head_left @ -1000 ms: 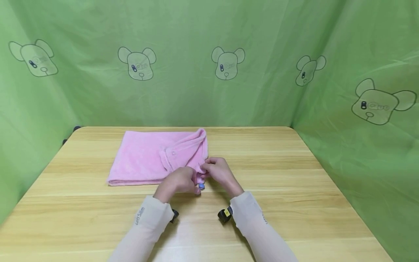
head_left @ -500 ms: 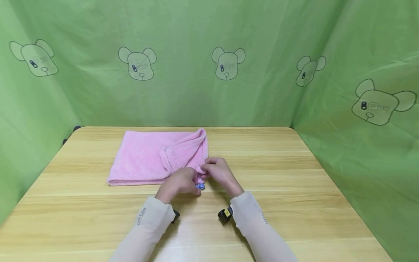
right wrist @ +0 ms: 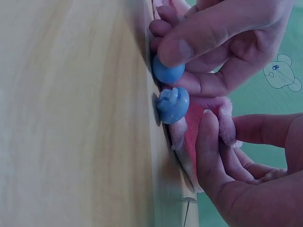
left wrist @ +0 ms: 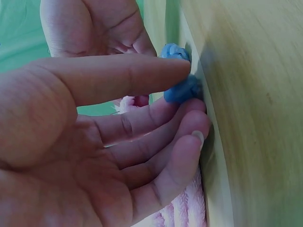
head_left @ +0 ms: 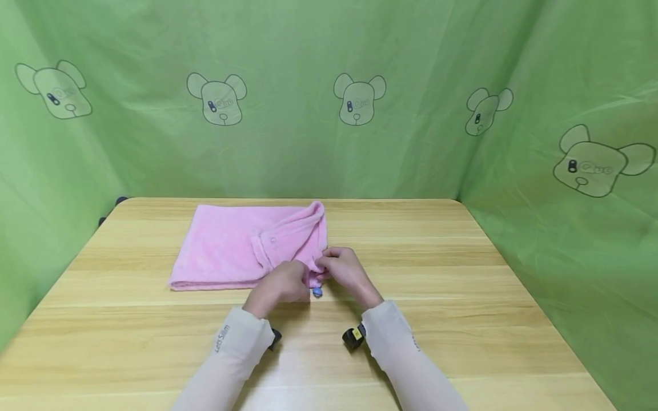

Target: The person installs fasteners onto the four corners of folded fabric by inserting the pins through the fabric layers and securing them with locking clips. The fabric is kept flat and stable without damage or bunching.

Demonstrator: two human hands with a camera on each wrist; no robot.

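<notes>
A folded pink plush cloth (head_left: 221,245) lies on the table, its near right corner gathered between both hands. My left hand (head_left: 283,285) pinches a small smooth blue knob (right wrist: 169,71) between thumb and finger, low over the tabletop at the cloth's corner. Right beside it, a second small blue piece (right wrist: 173,106), round with a notched end, sits at the cloth's corner. With thumb and fingers my right hand (head_left: 345,271) pinches the cloth's fuzzy edge (right wrist: 227,124), slightly raised, so that the layers part. The left fingers partly cover the blue pieces in the head view.
The wooden table (head_left: 437,331) extends on all sides of the cloth. Green curtains (head_left: 288,154) with printed bear heads enclose its back and sides. A black wrist camera (head_left: 352,338) hangs under the right wrist.
My left thumb and fingers have shifted slightly around the blue knob, which the hand now hides in the head view. The right hand and the cloth have stayed put.
</notes>
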